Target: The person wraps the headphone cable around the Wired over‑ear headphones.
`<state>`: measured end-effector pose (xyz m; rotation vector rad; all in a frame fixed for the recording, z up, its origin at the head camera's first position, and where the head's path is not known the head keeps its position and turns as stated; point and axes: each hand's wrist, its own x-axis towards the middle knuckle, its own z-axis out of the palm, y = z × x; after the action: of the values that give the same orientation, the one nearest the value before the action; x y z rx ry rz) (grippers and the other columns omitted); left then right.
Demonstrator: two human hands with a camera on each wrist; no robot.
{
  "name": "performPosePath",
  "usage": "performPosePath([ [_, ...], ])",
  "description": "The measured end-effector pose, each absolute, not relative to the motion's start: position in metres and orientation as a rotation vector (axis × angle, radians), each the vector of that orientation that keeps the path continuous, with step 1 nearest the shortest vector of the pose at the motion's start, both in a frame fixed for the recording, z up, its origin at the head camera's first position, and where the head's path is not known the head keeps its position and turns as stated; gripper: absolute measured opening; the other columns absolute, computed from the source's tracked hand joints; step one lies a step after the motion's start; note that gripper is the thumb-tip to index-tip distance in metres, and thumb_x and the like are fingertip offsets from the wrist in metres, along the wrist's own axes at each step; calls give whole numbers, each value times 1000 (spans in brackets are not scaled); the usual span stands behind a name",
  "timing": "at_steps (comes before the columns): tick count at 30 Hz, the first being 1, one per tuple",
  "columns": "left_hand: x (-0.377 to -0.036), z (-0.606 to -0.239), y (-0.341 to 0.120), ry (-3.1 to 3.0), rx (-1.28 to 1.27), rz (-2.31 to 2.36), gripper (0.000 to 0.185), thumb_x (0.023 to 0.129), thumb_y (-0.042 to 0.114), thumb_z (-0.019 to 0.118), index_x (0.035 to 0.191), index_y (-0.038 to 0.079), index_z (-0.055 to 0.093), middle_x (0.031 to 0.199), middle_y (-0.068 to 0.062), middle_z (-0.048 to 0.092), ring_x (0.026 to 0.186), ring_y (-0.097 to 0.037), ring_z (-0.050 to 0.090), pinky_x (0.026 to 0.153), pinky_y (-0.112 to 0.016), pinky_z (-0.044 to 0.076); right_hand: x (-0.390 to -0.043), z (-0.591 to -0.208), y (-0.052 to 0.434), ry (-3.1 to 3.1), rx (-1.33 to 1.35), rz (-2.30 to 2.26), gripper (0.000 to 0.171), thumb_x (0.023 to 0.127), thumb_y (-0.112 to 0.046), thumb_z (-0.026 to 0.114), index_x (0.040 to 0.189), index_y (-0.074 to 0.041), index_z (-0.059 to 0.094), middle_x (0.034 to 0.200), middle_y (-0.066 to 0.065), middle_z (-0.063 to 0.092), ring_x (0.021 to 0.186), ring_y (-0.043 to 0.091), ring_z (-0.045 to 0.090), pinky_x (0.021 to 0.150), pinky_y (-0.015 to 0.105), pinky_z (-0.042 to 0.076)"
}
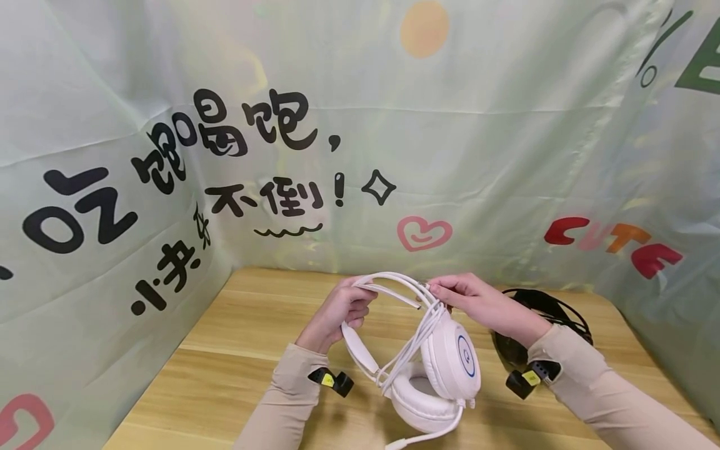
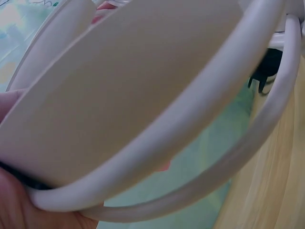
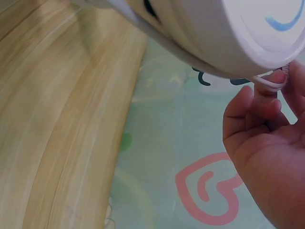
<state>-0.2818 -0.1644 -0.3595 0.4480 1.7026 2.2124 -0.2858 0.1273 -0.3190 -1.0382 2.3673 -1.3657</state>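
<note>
A white over-ear headset [image 1: 444, 362] with a blue ring on its ear cup is held above the wooden table [image 1: 236, 350]. My left hand [image 1: 343, 309] grips the left side of its double headband [image 2: 157, 138]. My right hand [image 1: 478, 303] pinches the white cable [image 1: 416, 340] where it is wound round the band above the right ear cup [image 3: 228, 33]. The cable hangs in loops between the cups. In the left wrist view the band fills the frame and my palm shows at the lower left. My curled right fingers [image 3: 257, 102] hold a thin cable loop.
A black headset or cable bundle [image 1: 540, 325] lies on the table behind my right wrist. Pale green printed cloth [image 1: 360, 125] walls the table at the back and on both sides. Bare wood lies to the left and front.
</note>
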Motion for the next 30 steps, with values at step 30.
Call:
performPosePath([
  [30,-281,-359,-163,1743,434,2202,17,95,4,56,84,15,51,56,10,27,44,-2,24,41,-16,23,-290,-318,131,2128,-971,-1550,19,112,-12,56,129,-5,54,97,-3,73,86,8,66,78,25,56],
])
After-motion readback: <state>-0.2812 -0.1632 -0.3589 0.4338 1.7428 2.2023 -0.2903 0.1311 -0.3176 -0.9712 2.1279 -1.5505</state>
